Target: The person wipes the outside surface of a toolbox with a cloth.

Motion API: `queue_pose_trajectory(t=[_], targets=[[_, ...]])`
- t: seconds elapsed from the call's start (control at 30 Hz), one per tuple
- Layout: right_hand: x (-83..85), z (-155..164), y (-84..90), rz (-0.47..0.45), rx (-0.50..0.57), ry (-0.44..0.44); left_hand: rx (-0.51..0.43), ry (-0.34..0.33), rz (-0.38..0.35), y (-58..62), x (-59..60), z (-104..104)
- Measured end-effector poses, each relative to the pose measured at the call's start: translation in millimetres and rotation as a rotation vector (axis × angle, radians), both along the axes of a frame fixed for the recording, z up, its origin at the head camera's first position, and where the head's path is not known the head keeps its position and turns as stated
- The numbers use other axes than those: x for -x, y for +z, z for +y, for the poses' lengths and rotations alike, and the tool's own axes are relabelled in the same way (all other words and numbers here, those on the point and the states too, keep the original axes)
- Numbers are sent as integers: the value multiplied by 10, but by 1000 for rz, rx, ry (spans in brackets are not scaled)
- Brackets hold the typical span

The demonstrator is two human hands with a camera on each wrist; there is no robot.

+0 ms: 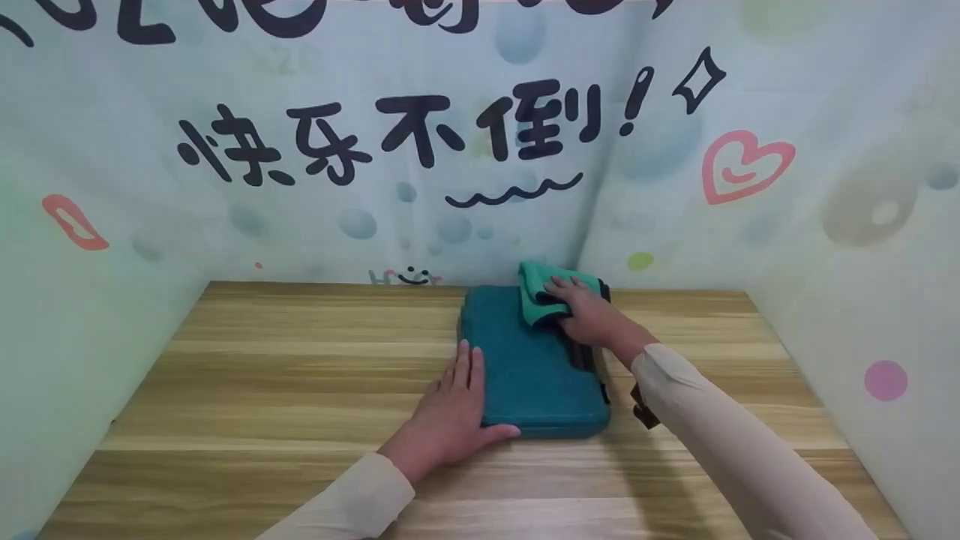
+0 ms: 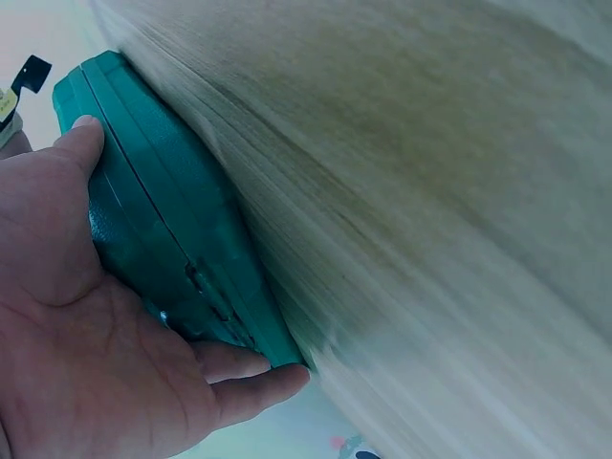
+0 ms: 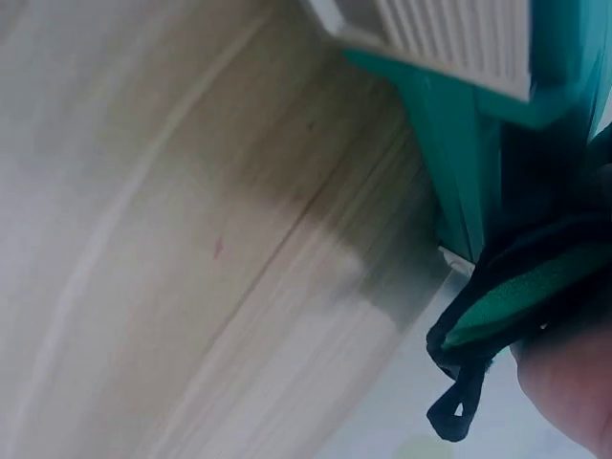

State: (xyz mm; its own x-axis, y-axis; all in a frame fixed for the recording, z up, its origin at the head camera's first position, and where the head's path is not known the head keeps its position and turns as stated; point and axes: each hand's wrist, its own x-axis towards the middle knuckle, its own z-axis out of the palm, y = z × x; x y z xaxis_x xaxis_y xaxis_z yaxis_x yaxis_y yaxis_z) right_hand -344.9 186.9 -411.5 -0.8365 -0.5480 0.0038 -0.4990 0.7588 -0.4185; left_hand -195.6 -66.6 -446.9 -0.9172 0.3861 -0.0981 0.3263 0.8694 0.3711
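A teal zip-like hard case (image 1: 525, 375) lies flat on the wooden table, with a dark strip along its right side. My left hand (image 1: 450, 412) rests against its left front corner, fingers straight along the side and thumb at the front edge. In the left wrist view, that hand (image 2: 115, 316) touches the case (image 2: 163, 210) along its seamed side. My right hand (image 1: 592, 311) holds a folded green cloth (image 1: 536, 289) with black edging on the far right part of the lid. The right wrist view shows the cloth's edge (image 3: 516, 301) and black loop; most of that hand is hidden.
The wooden table (image 1: 300, 375) runs back to a printed fabric wall (image 1: 337, 247) close behind the case. Similar fabric walls stand at left and right. A pale ribbed piece (image 3: 449, 33) shows near the case in the right wrist view.
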Motion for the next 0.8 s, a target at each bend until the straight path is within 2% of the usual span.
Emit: queue_pose_trajectory(t=[0.27,0.4,0.63,0.8], targets=[[100,60,-43,-64,11,-96,13,-4,-15,5,-3,11],[116,72,-54,-72,18,-116,2,-4,-17,-1,-17,11],[93,81,-93,-20,6,-76,-9,0,-22,7,-18,-12],[41,130,-149,43,50,-23,5,-4,-8,0,-22,-33]])
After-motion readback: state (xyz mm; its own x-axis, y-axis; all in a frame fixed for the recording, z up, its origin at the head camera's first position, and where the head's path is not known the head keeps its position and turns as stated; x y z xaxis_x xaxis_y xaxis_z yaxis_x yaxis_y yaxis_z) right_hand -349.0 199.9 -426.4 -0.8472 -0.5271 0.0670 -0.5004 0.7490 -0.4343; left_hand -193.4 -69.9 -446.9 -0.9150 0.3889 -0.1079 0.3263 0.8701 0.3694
